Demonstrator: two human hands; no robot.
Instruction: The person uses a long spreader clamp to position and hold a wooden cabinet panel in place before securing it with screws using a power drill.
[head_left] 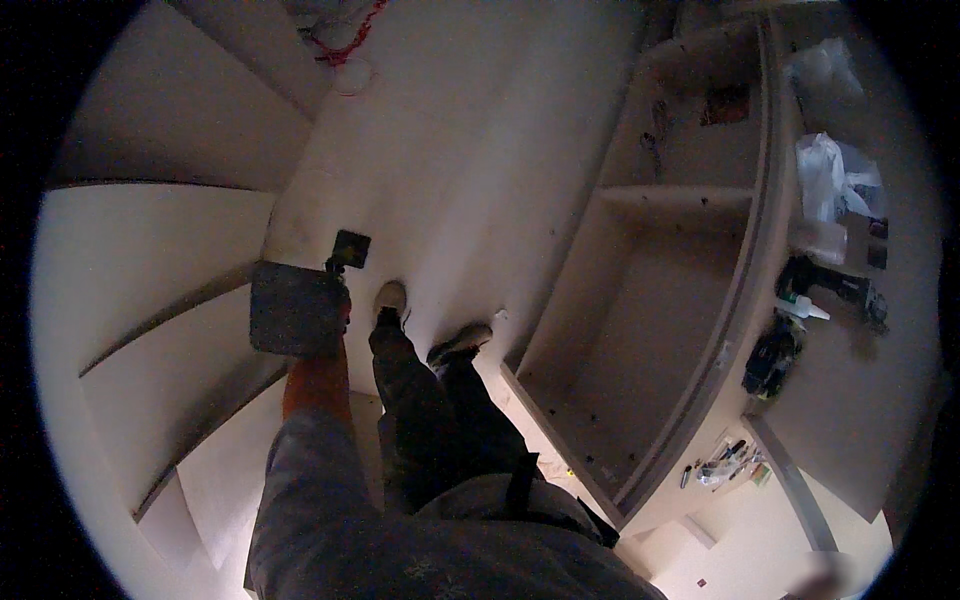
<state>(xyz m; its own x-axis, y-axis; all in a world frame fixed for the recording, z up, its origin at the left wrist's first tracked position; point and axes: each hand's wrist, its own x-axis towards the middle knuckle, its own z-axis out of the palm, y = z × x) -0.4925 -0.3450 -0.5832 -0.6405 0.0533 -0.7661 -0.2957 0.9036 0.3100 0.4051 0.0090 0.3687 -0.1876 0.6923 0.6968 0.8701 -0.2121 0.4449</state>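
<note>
My left arm [317, 440], in a grey sleeve, reaches forward beside the pale shelving on the left. At its end, my left hand [346, 305] is mostly hidden by a flat, dark grey, squarish object [295, 308]. The little that shows of the hand lies along that object's right edge, and its fingers cannot be made out. Just beyond it is a smaller black square piece [350, 248] with a faint yellow mark; whether the two are joined is unclear. Nowhere in view is my right hand.
Pale shelving [180, 235] curves along the left. A long open cabinet carcass [640, 310] lies to the right. Past it, a surface holds a black cordless drill [830, 285], a white-nozzled bottle [803, 307], plastic bags [835, 180] and small hand tools [730, 463]. A red cord [350, 45] lies ahead.
</note>
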